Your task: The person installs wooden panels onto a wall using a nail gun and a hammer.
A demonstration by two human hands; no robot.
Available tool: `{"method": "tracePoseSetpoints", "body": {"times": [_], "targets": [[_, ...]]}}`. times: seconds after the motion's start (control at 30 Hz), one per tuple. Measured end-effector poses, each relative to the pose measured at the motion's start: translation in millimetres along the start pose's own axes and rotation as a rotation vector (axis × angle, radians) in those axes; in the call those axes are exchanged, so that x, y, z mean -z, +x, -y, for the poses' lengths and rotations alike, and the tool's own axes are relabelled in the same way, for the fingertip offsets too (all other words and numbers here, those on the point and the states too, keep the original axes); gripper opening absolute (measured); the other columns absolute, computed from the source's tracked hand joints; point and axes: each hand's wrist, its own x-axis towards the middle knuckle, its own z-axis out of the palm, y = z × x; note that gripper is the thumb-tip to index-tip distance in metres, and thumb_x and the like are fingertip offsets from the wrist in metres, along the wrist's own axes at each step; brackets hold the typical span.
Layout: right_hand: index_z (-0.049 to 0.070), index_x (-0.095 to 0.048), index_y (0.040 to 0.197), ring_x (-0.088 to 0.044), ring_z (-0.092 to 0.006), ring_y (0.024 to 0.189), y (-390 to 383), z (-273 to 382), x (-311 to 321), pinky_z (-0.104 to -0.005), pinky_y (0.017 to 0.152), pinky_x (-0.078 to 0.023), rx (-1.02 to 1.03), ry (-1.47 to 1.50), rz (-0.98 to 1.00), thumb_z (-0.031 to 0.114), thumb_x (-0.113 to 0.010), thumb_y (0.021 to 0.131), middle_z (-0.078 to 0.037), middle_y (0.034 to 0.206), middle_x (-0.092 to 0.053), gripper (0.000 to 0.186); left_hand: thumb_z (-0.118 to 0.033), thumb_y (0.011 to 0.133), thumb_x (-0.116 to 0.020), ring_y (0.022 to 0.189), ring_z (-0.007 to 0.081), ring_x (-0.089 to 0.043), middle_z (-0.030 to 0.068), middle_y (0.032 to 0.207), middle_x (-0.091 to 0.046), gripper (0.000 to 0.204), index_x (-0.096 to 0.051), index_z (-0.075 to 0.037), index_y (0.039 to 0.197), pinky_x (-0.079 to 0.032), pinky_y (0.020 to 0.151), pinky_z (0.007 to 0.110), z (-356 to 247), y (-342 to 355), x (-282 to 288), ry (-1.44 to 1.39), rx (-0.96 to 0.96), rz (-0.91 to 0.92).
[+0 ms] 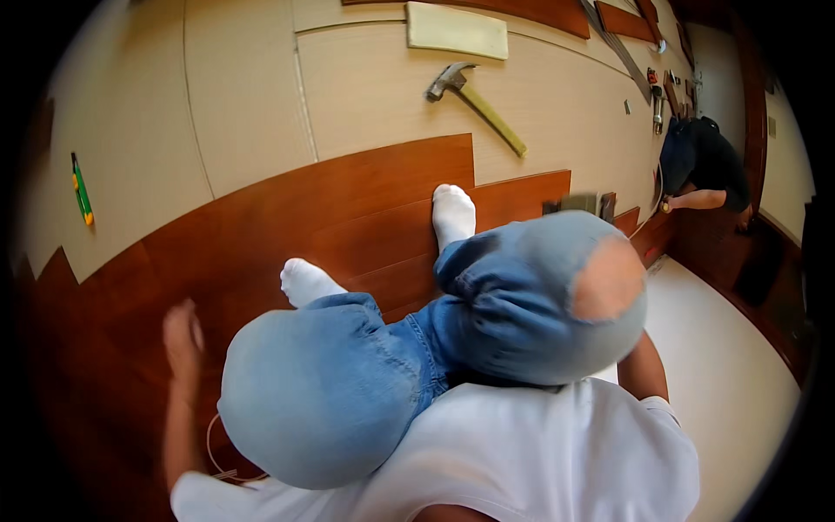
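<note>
I am sitting with bent knees in torn jeans [322,391] and white socks [454,213] on laid reddish-brown floorboards [226,244]. My left hand [183,339] is low at the left beside my left knee, blurred by motion, nearest the boards, so its grip is unclear. My right forearm [644,374] goes down behind my right knee, which hides the hand. A hammer [487,117] with a yellowish handle lies on the beige panels [235,96] beyond my feet. A green and yellow utility knife [82,190] lies at the far left.
A pale block [457,30] and dark boards [624,24] lie at the top. A crouching co-worker [709,165] in dark clothes is at the right among scattered tools [658,104]. A cable [213,444] lies by my left knee. A white surface [713,339] is at the lower right.
</note>
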Motion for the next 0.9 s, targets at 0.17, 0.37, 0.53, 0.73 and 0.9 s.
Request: {"method": "tracePoseSetpoints", "body": {"times": [0.17, 0.37, 0.53, 0.73, 0.9], "targets": [[0.003, -0.058, 0.099, -0.064, -0.0145, 0.062, 36, 139, -10, -0.0286, 0.056, -0.054, 0.039, 0.231, 0.183, 0.02, -0.066, 0.091, -0.008, 0.08, -0.064, 0.021, -0.008, 0.101, -0.06, 0.11, 0.0374, -0.059, 0.0178, 0.115, -0.063, 0.019, -0.062, 0.002, 0.117, -0.048, 0.097, 0.044, 45, 110, 33, 0.2, 0.171, -0.146], [0.004, -0.055, 0.09, -0.058, -0.012, 0.058, 84, 242, -51, -0.0266, 0.053, -0.05, -0.025, 0.271, 0.538, 0.022, -0.068, 0.09, -0.003, 0.073, -0.056, 0.022, -0.017, 0.102, -0.061, 0.109, 0.0368, -0.059, 0.016, 0.116, -0.063, 0.016, -0.062, -0.002, 0.107, -0.046, 0.095, 0.045, 143, 121, -14, 0.386, 0.167, -0.268], [-0.001, -0.058, 0.098, -0.058, -0.0131, 0.053, 113, 267, -112, -0.0264, 0.05, -0.05, -0.195, 0.265, 0.637, 0.017, -0.064, 0.087, -0.004, 0.071, -0.057, 0.022, -0.016, 0.103, -0.062, 0.117, 0.0333, -0.057, 0.0149, 0.125, -0.063, 0.021, -0.061, -0.003, 0.119, -0.041, 0.102, 0.047, 175, 93, -41, 0.397, 0.174, -0.415], [-0.005, -0.056, 0.108, -0.059, -0.0136, 0.051, 121, 264, -120, -0.0269, 0.049, -0.052, -0.381, 0.285, 0.679, 0.014, -0.062, 0.086, -0.004, 0.068, -0.056, 0.03, -0.024, 0.106, -0.057, 0.105, 0.0421, -0.054, 0.0216, 0.115, -0.059, 0.022, -0.061, -0.002, 0.107, -0.043, 0.09, 0.056, 117, 98, 4, 0.279, 0.15, -0.348], [-0.006, -0.058, 0.109, -0.058, -0.0131, 0.051, 130, 270, -120, -0.0268, 0.049, -0.051, -0.364, 0.171, 0.731, 0.014, -0.061, 0.086, -0.004, 0.068, -0.056, 0.031, -0.034, 0.109, -0.05, 0.098, 0.0411, -0.053, 0.0217, 0.11, -0.057, 0.032, -0.062, -0.005, 0.101, -0.043, 0.083, 0.055, 104, 102, 8, 0.258, 0.117, -0.375]]}}
